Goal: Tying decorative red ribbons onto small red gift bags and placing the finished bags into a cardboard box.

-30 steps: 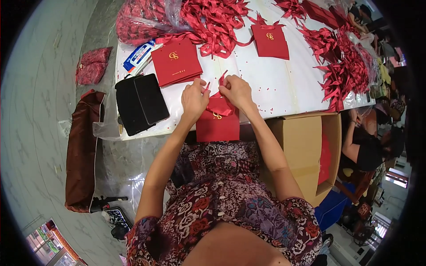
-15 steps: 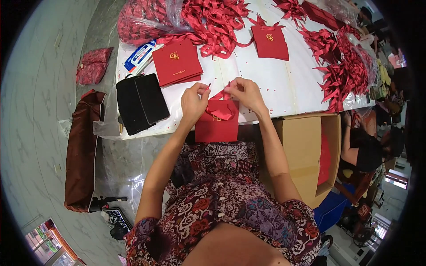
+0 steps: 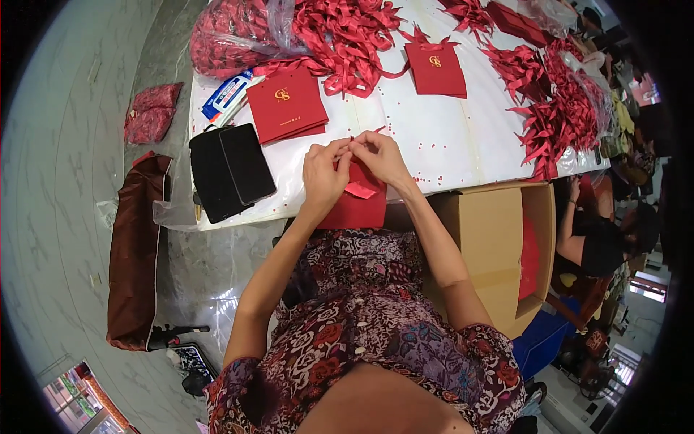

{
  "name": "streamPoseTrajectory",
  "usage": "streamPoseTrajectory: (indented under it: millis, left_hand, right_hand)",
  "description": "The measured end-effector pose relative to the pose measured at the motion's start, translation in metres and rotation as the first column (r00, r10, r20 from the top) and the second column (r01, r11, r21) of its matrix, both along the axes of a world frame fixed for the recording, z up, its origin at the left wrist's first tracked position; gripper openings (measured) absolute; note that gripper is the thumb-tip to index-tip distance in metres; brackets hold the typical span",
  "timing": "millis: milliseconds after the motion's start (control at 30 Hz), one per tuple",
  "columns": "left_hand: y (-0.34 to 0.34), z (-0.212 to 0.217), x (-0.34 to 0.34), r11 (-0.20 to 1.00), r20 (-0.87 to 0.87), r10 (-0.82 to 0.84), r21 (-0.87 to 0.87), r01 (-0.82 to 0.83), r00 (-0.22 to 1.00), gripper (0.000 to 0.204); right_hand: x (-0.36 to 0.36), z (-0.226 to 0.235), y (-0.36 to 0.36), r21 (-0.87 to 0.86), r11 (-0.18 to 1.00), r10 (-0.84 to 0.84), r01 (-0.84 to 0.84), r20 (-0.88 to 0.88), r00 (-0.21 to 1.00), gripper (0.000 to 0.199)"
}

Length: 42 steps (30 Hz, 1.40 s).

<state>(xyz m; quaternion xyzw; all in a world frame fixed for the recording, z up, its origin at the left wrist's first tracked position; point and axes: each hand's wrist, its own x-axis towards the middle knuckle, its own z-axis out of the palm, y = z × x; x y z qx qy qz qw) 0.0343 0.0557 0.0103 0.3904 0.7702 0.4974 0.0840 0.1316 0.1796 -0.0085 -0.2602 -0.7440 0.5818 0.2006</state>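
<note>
A small red paper bag [image 3: 359,211] lies at the near edge of the white table, its lower part toward my lap. My left hand [image 3: 325,171] and my right hand [image 3: 382,159] meet over its top edge, fingertips pinched together on a red ribbon [image 3: 361,189]. Part of the ribbon droops across the bag's face; a short end sticks out above my right fingers. Just how the ribbon runs between the fingertips is hidden. Left of my hands lies a stack of flat red bags [image 3: 288,106] with gold print.
A black case [image 3: 231,172] and a blue-and-white packet [image 3: 226,98] are at the left. Heaps of red ribbons [image 3: 354,43] cover the back, with more ribbons [image 3: 553,130] at right. Ribboned red bags [image 3: 437,71] lie behind; an open cardboard box [image 3: 491,249] stands by my right arm.
My hands have come together from a small gap, the right moving left and the left slightly right. The ribbon ends that were held apart are now pinched close together.
</note>
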Motion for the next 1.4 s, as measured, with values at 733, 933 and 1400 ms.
streamPoseTrajectory:
  millis: [733, 933, 1400]
  left_hand:
    - [-0.046, -0.01, 0.009, 0.927, 0.403, -0.373, 0.127, 0.353, 0.836, 0.057]
    - [-0.018, 0.013, -0.01, 0.912, 0.565, -0.275, 0.41, 0.024, 0.778, 0.054]
    - [0.017, 0.011, -0.039, 0.985, 0.274, -0.091, 0.169, 0.045, 0.957, 0.061]
  right_hand:
    - [-0.006, -0.001, 0.049, 0.009, 0.918, -0.395, 0.395, 0.047, 0.917, 0.027]
    - [0.032, 0.005, 0.026, -0.17, 0.898, -0.429, 0.405, -0.135, 0.893, 0.03]
    - [0.039, 0.02, 0.062, -0.782, 0.592, -0.63, 0.194, -0.299, 0.717, 0.023]
